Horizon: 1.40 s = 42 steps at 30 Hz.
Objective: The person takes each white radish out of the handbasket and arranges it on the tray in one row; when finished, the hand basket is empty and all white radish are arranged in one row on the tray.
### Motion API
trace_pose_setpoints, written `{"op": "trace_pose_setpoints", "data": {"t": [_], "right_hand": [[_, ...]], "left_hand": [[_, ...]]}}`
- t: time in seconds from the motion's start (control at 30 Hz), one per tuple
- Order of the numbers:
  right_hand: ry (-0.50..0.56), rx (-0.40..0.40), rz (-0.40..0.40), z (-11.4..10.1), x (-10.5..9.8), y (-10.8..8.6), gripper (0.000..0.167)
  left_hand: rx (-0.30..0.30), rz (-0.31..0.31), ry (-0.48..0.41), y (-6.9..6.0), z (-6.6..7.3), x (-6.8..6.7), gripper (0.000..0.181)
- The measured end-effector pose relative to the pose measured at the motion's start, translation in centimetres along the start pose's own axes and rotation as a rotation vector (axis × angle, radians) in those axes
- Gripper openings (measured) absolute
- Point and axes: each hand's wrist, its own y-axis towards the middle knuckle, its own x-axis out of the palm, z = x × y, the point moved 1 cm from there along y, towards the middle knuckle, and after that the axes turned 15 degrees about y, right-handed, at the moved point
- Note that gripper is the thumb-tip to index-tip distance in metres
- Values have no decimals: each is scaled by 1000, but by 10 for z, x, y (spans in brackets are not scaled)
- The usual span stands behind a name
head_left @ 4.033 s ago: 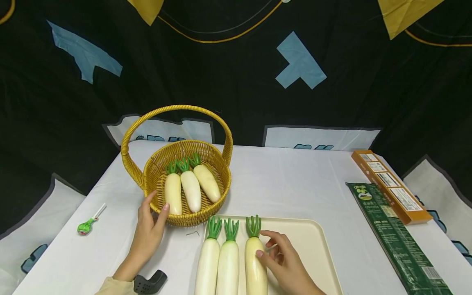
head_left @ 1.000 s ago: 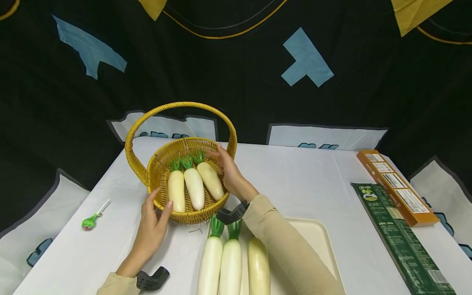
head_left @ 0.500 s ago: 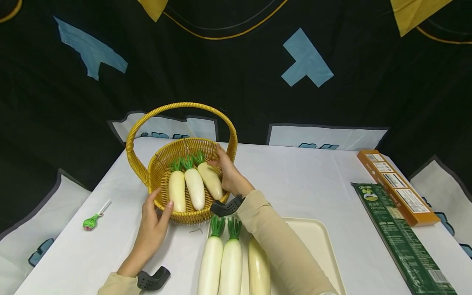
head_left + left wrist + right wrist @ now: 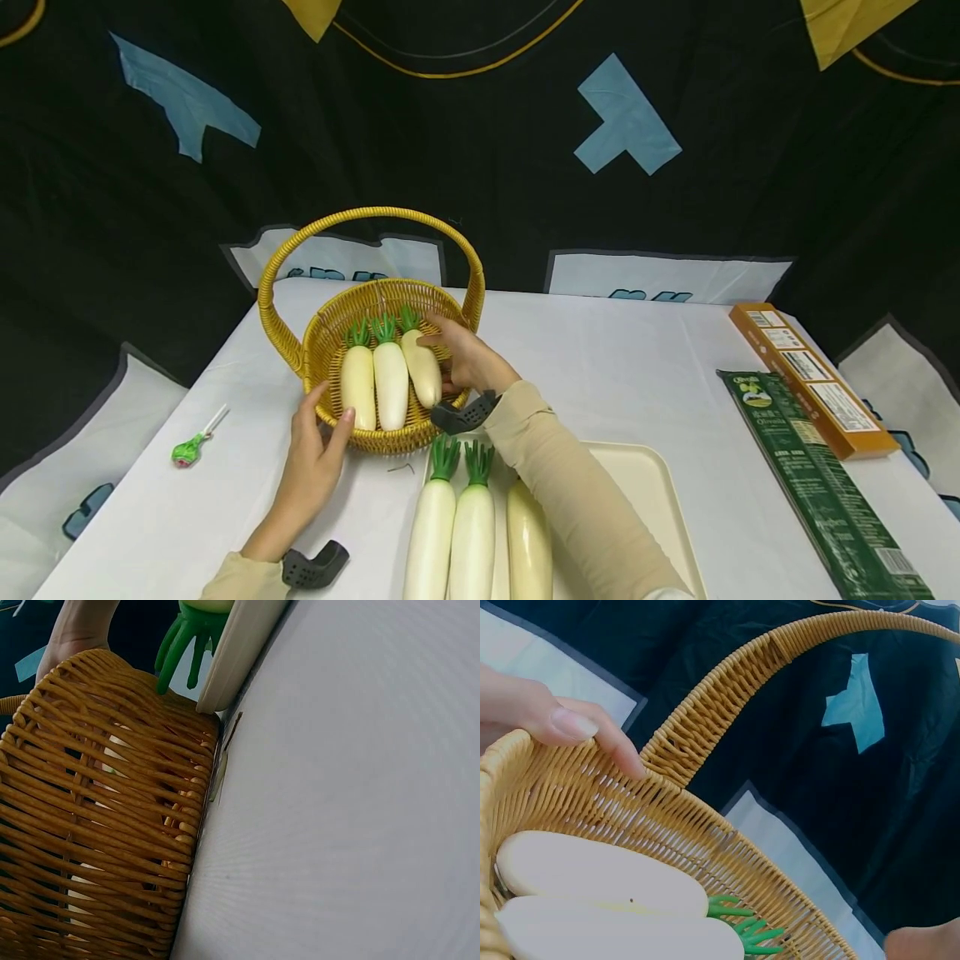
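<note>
A wicker basket (image 4: 390, 442) with a tall handle stands at the table's left back. Three short toy white radishes with green tops lie in it side by side. My left hand (image 4: 311, 458) grips the basket's front-left rim; in the right wrist view its thumb (image 4: 574, 724) is over the rim. Reaching in over the right side, my right hand (image 4: 468, 354) touches the rightmost radish (image 4: 422, 367) with extended fingers. The middle radish (image 4: 391, 383) and left radish (image 4: 358, 387) are beside it. The right hand's lower fingers are partly hidden.
Three longer radishes, including a white one (image 4: 472, 542), lie on a cream tray (image 4: 667, 500) in front. A lollipop (image 4: 187, 450) lies left. A green packet (image 4: 817, 483) and an orange box (image 4: 813, 379) lie right. The right sleeve (image 4: 577, 508) crosses the tray.
My right hand has gone from the tray's radish to the basket. The basket's rightmost radish has just swung left, now standing straighter alongside the others. My left hand has stayed on the rim.
</note>
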Motion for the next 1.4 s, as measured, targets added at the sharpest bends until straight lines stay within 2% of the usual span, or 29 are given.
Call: {"op": "trace_pose_setpoints", "data": {"t": [0.3,0.43,0.57,0.97,1.27,1.4], "right_hand": [[-76,-23,-66,-1,-2,-1,53],[-72,-51,-55,1,-3,-1,41],[-89,-63,-38,3,-2,0,36],[-162,-102,-149,3,-1,-4,47],[-238,-183,-126,4,0,-5,46],[-237,-198,-163,5,-1,-7,46]], "left_hand": [[-14,-9,-4,0,2,-1,59],[-21,-13,0,-1,2,-1,59],[-17,-8,1,-1,2,-1,59],[-17,-9,8,0,2,-1,59],[-12,-6,4,0,2,-1,59],[-13,-9,8,-1,1,-2,59]]}}
